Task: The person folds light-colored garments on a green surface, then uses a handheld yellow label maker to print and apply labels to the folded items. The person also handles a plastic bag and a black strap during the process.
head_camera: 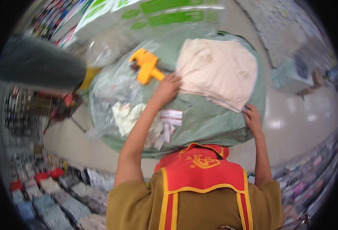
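Observation:
A pale pink cloth garment (217,69), which looks like shorts or underpants, lies spread on a large green plastic sack (194,126). Its left lower corner is gripped in the fingers of my left hand (169,87). My right hand (252,119) pinches the lower right corner at the hem. Just beyond my left fingers rests an orange tagging gun (148,66), its handle end close to them. White and red printed tags (172,117) lie near my left forearm. Beside them is a crumpled cream cloth (126,118), partly hidden by that arm.
Clear plastic wrapping (117,86) covers the sack's left side. White and green packages (157,14) stand beyond it. A dark cylindrical object (42,64) is at the left. Folded clothes (57,201) fill a display behind me on the left. A box (292,76) sits on the right.

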Motion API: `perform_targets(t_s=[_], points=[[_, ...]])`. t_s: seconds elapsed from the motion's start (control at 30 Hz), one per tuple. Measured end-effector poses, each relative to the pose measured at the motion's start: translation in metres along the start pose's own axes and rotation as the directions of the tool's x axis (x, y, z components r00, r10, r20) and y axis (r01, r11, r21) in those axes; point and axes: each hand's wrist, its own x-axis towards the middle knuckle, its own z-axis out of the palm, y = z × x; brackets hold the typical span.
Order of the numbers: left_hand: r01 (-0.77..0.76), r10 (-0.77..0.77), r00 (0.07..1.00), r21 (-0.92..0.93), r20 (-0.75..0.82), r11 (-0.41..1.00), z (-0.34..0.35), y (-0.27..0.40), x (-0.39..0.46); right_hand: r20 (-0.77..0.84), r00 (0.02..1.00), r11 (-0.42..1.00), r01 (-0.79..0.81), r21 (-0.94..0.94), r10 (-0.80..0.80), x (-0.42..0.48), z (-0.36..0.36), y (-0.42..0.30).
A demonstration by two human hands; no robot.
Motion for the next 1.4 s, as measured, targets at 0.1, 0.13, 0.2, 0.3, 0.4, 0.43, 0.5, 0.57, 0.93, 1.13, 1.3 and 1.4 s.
perform_targets(t_s=[0.1, 0.13, 0.2, 0.3, 0.4, 0.43, 0.5, 0.57, 0.93, 1.13, 1.3, 1.4], points=[[0.018, -0.006, 0.992, 0.097, -0.13, 0.995, 0.004, 0.011, -0.022, 0.1, 0.993, 0.982, 0.075, -0.175, -0.058, -0.012, 0.005, 0.011], [0.056, -0.043, 0.986, 0.072, -0.164, 0.996, -0.005, 0.016, -0.032, 0.103, 0.993, 0.976, 0.085, -0.198, -0.065, -0.013, 0.003, 0.01], [0.12, -0.111, 0.965, 0.023, -0.236, 0.993, -0.022, 0.033, -0.06, 0.098, 0.992, 0.963, 0.105, -0.247, -0.083, -0.011, -0.002, 0.003], [0.297, -0.284, 0.886, -0.021, -0.367, 0.955, -0.048, 0.048, -0.117, -0.025, 0.995, 0.983, 0.096, -0.159, -0.101, 0.0, -0.004, -0.021], [0.533, -0.508, 0.684, -0.118, -0.523, 0.838, -0.054, 0.047, -0.187, -0.045, 0.987, 0.983, 0.146, -0.107, -0.152, 0.023, 0.002, -0.064], [0.607, -0.583, 0.595, -0.167, -0.554, 0.777, -0.056, 0.047, -0.206, -0.021, 0.985, 0.983, 0.173, -0.061, -0.174, 0.03, 0.01, -0.078], [0.723, -0.645, 0.457, -0.167, -0.612, 0.67, -0.056, 0.038, -0.246, 0.03, 0.974, 0.974, 0.224, 0.032, -0.225, 0.049, 0.028, -0.109], [0.813, -0.719, 0.321, -0.21, -0.617, 0.543, -0.049, 0.025, -0.28, 0.064, 0.939, 0.937, 0.331, 0.113, -0.339, 0.068, 0.05, -0.144], [0.524, -0.989, 0.092, -0.85, 0.118, -0.052, -0.009, 0.033, -0.32, 0.494, 0.319, 0.536, 0.746, 0.396, -0.809, 0.057, 0.2, -0.321], [0.594, -0.95, 0.285, -0.801, 0.126, 0.072, 0.002, 0.034, -0.317, 0.541, 0.393, 0.597, 0.754, 0.274, -0.744, 0.054, 0.254, -0.32], [0.007, -0.905, 0.375, -0.977, 0.199, -0.211, -0.065, 0.031, -0.272, 0.438, 0.802, 0.836, 0.133, 0.532, -0.406, 0.086, 0.242, -0.322], [-0.165, -0.896, 0.433, -0.968, 0.102, -0.19, -0.096, 0.017, -0.254, 0.493, 0.87, 0.527, -0.434, 0.731, 0.033, 0.127, 0.231, -0.303]])
